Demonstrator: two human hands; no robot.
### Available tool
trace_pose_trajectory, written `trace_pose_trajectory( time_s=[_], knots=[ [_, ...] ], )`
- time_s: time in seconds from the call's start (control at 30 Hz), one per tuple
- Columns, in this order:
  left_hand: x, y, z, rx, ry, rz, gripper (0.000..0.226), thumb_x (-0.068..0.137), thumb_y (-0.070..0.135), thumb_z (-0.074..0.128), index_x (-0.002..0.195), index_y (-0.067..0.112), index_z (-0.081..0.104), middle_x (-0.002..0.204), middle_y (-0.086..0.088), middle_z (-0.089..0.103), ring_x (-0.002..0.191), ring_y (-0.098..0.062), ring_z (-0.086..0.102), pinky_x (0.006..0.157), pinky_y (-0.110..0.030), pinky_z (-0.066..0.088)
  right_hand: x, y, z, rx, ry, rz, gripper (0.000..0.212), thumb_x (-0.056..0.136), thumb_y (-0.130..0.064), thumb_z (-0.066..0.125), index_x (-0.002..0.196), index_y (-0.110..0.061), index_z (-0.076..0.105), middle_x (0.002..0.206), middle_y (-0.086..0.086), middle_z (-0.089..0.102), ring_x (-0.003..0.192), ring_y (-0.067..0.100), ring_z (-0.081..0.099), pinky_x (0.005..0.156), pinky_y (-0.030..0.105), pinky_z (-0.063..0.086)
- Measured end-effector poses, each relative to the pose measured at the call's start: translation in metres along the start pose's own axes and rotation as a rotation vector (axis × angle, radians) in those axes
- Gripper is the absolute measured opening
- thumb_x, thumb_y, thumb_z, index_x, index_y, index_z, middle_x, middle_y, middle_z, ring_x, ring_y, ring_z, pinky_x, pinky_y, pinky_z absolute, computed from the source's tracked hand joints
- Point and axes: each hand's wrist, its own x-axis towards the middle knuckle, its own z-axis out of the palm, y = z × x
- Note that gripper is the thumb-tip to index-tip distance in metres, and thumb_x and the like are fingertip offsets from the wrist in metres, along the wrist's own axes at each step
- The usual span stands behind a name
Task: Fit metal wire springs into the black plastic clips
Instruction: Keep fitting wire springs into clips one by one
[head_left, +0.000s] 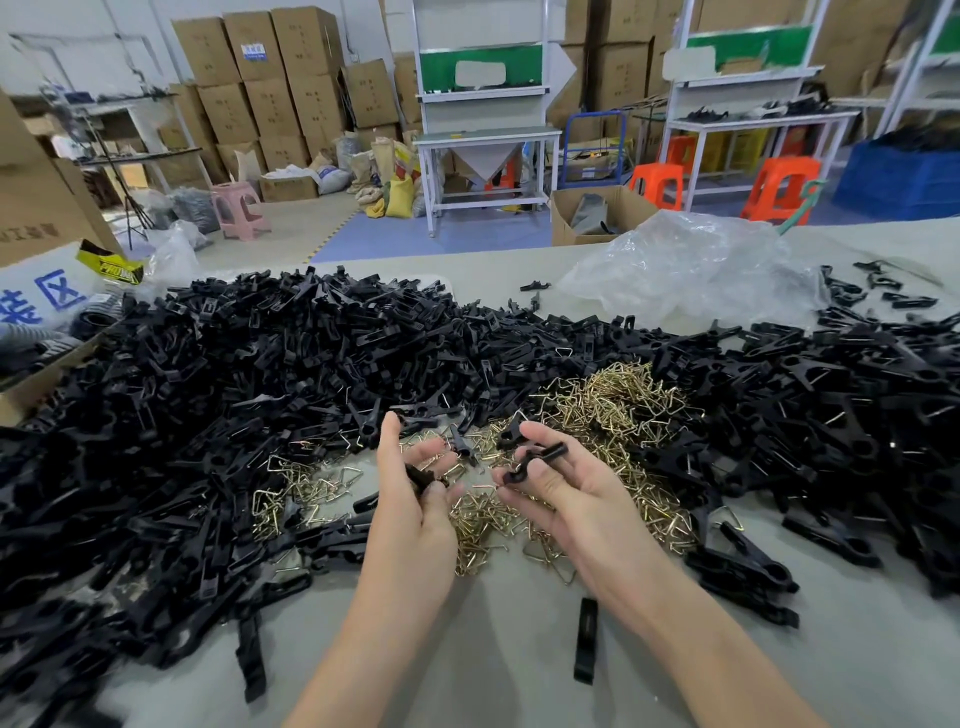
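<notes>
A huge heap of black plastic clips (291, 374) covers the grey table from left to right. Brass-coloured wire springs (618, 400) lie in a pile in the middle, spreading down under my hands. My left hand (415, 499) holds a small black clip piece (422, 477) in its curled fingers, above the springs. My right hand (561, 483) pinches another black clip half (535, 460) between thumb and fingers, just right of the left hand. The two hands are close but apart.
A single black clip (585, 640) lies on the bare table (493, 649) near my right forearm. A crumpled clear plastic bag (691, 270) sits at the back right. A cardboard box (41, 379) stands at the left edge. Benches, stools and stacked cartons fill the room behind.
</notes>
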Motion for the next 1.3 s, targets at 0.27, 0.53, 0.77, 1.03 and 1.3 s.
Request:
trace_pose_trajectory(
  time_s=[0.27,0.53,0.77,1.03,1.3],
  knots=[
    [-0.004,0.001,-0.003,0.097,-0.178,0.000,0.049,0.104,0.002,0.041,0.142,0.033,0.032,0.105,0.022,0.068,0.080,-0.003,0.059,0.072,-0.015,0.047,0.001,-0.002,-0.001,-0.090,-0.007,-0.009,0.038,0.096,-0.005,0.063,0.128,-0.026,0.064,0.110,0.008,0.073,0.103,0.028,0.074,0.087,0.034,0.061],
    [-0.004,0.003,-0.003,0.133,-0.171,0.006,0.045,0.105,0.022,0.041,0.149,0.034,0.038,0.099,0.017,0.067,0.099,0.000,0.065,0.097,-0.026,0.048,-0.004,-0.006,0.002,-0.221,-0.041,-0.009,0.038,0.098,0.000,0.060,0.131,-0.020,0.063,0.117,0.006,0.073,0.103,0.020,0.074,0.084,0.028,0.060],
    [0.000,0.007,0.000,-0.126,-0.110,-0.035,0.033,0.097,0.007,0.059,0.116,0.032,0.068,0.101,0.013,0.076,0.096,-0.007,0.072,0.082,-0.018,0.056,-0.007,-0.009,0.005,-0.278,-0.066,-0.027,0.038,0.097,0.000,0.062,0.128,-0.022,0.065,0.119,0.011,0.069,0.102,0.017,0.074,0.082,0.025,0.059],
    [-0.001,0.005,0.002,-0.199,-0.108,-0.083,0.028,0.091,0.008,0.069,0.105,0.032,0.071,0.098,0.009,0.075,0.096,-0.006,0.069,0.078,-0.013,0.050,-0.011,-0.012,0.008,-0.282,-0.076,-0.029,0.031,0.093,-0.002,0.068,0.113,-0.025,0.074,0.112,0.015,0.071,0.098,0.023,0.075,0.080,0.027,0.060],
    [-0.003,0.003,0.002,-0.222,-0.103,-0.103,0.014,0.090,0.011,0.071,0.100,0.022,0.070,0.086,0.007,0.074,0.080,-0.004,0.066,0.070,-0.012,0.049,-0.011,-0.013,0.009,-0.285,-0.062,-0.028,0.026,0.091,-0.002,0.071,0.110,-0.019,0.073,0.106,0.011,0.074,0.094,0.023,0.075,0.079,0.027,0.060]
  ],
)
